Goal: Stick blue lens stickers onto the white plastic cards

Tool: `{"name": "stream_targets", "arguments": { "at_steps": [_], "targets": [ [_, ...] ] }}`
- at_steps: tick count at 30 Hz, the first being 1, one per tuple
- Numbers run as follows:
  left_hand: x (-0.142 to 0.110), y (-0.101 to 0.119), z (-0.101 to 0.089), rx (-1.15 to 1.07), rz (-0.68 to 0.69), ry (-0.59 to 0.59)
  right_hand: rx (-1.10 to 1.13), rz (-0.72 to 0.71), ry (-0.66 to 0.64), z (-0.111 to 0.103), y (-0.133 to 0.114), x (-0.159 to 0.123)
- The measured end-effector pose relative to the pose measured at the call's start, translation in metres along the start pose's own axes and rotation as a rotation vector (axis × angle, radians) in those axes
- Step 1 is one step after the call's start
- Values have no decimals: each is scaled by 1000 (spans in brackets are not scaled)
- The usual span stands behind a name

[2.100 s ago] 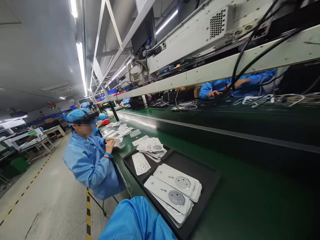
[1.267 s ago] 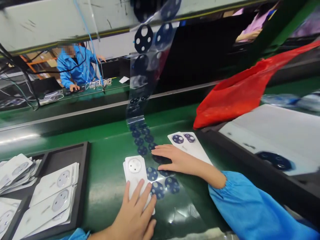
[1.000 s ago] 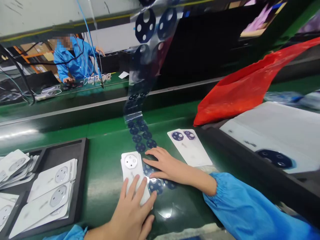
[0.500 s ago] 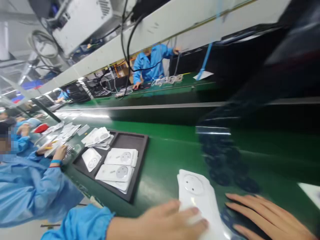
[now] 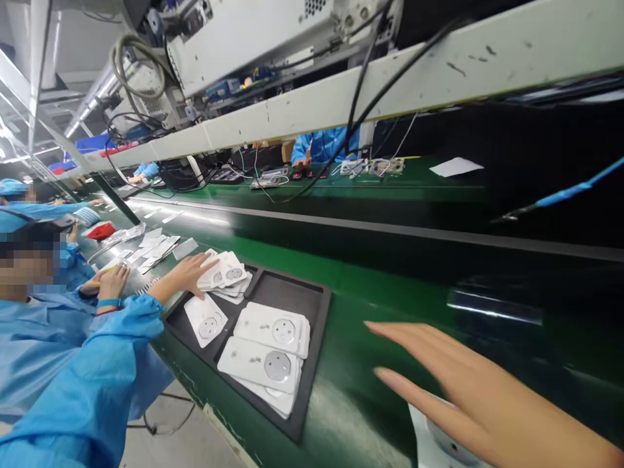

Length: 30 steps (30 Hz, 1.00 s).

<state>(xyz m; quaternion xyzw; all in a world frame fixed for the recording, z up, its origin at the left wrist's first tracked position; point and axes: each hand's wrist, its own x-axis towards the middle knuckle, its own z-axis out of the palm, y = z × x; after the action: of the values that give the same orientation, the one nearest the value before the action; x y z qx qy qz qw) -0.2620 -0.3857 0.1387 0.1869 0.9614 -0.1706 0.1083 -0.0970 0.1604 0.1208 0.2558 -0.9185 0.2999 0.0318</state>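
Note:
My left hand [image 5: 188, 274] reaches out over a black tray, its fingers spread on a stack of white socket-faced cards [image 5: 229, 276]. More white cards [image 5: 266, 344] lie in the tray [image 5: 312, 325], with one loose card [image 5: 207, 322] beside them. At the lower right, my right hand [image 5: 478, 403] is blurred, fingers apart, above the green conveyor belt [image 5: 351, 383]. It holds nothing. A white card [image 5: 431, 442] sits partly hidden beneath it at the frame's edge.
At the left, a co-worker's hand [image 5: 112, 283] works beside the tray, and more workers sit along the belt. Papers and a red item [image 5: 100, 231] lie farther down it. Above, a shelf carries equipment and cables, with another worker across the line.
My view has swung left along the belt. My left hand has left the white card and reached the tray stack. My right hand has lifted off the film strip.

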Motion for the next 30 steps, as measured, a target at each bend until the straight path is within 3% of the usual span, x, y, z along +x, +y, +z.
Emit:
{"name": "stream_targets", "arguments": {
  "at_steps": [3, 6, 8, 11, 13, 17, 21, 24, 30],
  "targets": [
    [12, -10, 16, -2, 110, 15, 109, 5, -419, 12, -72, 153],
    [19, -19, 27, -21, 180, 28, 44, 36, -433, 70, -129, 272],
    [19, -21, 34, -33, 187, 46, -20, 59, -404, 120, -150, 313],
    [16, -22, 45, -52, 147, 97, -91, 49, -377, 176, -154, 333],
    [16, -23, 49, -71, 119, 150, -101, -25, -403, 193, -145, 337],
    [34, -25, 45, -118, 171, 191, -126, -78, -504, 194, -130, 350],
    [54, -22, 36, -131, 249, 114, -182, -3, -607, 196, -142, 359],
    [56, -17, 37, -122, 187, 125, -230, 52, -609, 205, -154, 355],
    [35, -17, 43, -196, 43, 196, -323, 116, -523, 213, -157, 347]
  ]
}}
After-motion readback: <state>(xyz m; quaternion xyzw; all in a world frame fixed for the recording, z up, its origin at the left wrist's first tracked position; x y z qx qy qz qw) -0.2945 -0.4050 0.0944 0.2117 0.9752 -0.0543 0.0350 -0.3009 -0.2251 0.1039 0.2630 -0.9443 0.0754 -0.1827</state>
